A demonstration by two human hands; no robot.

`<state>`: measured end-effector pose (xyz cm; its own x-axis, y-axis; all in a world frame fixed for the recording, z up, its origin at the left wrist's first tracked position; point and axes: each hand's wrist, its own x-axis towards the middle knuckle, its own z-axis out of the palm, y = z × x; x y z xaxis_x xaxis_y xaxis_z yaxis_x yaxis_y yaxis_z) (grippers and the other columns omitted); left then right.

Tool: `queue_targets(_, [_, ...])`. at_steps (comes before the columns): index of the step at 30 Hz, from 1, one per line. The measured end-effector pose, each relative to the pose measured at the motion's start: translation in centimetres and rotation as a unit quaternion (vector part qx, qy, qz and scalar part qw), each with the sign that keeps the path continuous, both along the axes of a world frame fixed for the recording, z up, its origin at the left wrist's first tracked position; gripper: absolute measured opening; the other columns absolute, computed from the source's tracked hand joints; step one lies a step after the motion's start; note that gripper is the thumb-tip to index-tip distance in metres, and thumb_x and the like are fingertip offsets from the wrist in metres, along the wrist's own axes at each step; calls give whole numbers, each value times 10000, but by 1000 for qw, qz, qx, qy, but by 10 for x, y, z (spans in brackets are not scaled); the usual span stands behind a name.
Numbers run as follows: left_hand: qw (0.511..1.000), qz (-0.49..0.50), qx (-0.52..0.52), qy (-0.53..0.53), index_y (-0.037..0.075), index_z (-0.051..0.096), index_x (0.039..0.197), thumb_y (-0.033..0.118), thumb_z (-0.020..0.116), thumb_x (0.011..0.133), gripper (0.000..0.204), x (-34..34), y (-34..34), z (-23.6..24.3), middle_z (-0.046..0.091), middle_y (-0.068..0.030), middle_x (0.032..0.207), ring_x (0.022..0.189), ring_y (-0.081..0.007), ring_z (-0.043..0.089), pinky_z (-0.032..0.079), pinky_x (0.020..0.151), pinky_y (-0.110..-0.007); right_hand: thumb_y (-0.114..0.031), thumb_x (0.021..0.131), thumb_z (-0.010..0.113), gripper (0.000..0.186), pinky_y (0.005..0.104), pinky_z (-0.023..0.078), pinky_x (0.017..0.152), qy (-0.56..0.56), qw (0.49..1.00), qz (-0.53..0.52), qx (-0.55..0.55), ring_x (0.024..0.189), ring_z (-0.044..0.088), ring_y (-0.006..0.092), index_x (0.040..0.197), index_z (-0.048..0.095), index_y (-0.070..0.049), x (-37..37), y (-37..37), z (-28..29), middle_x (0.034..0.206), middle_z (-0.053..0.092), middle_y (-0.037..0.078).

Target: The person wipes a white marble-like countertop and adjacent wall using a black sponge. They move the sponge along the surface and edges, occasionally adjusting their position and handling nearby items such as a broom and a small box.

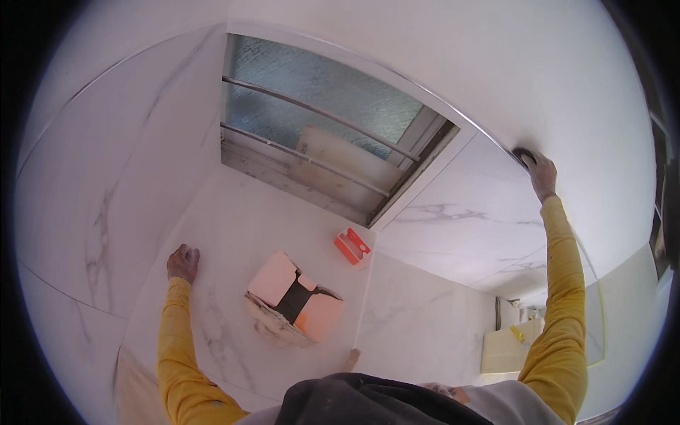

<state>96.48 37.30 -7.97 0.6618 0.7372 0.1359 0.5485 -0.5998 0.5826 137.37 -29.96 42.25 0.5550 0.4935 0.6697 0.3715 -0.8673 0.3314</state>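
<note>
My right hand [542,176], at the end of a raised yellow sleeve, grips a small dark pad [523,154]. The pad sits against the thin bright trim [472,122] where the marbled tile wall [467,191] meets the white surface above. Over on the left, my left hand [183,263] is held with its fingers curled in, and whitish dust marks the skin. Whatever it may hold is hidden. Large white marbled panels [106,191] are nearest to it.
A barred window [319,92] with textured glass is set in the wall ahead. Below it lie an orange-red plastic holder [352,246] and an open pinkish box [319,312] with a dark middle. A cream box [501,350] stands at lower right.
</note>
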Motion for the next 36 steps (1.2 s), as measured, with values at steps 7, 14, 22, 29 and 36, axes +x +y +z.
queue_targets(7, [1000,-8,-15,11,31,626,851,345,673,900,321,-4,-5,21,683,-154,809,792,-363,654,524,754,-420,-328,918,638,248,448,525,776,4,997,72,-5,870,672,347,1039,730,-132,-6,97,-8,949,718,116])
queue_targets(14, [997,-31,-58,-52,26,603,825,291,691,884,285,-9,-9,27,650,-160,763,742,-359,632,508,719,-422,-321,962,572,286,479,538,797,-56,973,195,-112,936,671,344,1170,667,-148,8,343,-5,1047,704,111])
queue_targets(22, [995,-38,-84,-41,10,623,872,267,670,888,262,-13,-8,32,669,-183,840,778,-378,642,512,738,-437,-258,957,604,424,461,365,1168,-324,846,303,-294,1392,428,267,1376,547,-231,5,495,11,1512,441,24])
queue_targets(29, [1000,-20,-13,-4,17,633,906,277,647,898,260,-8,-5,18,697,-177,917,870,-385,657,522,798,-451,-228,932,615,398,484,299,1207,-259,843,334,-334,1351,456,265,1330,596,-233,22,392,44,1430,503,38])
queue_targets(36, [1000,-25,-16,6,30,636,916,278,662,891,251,-5,-10,24,694,-155,908,878,-368,658,528,805,-442,-171,868,637,347,438,360,1173,-172,856,372,-314,1299,503,269,1214,649,-148,32,292,29,1340,575,51])
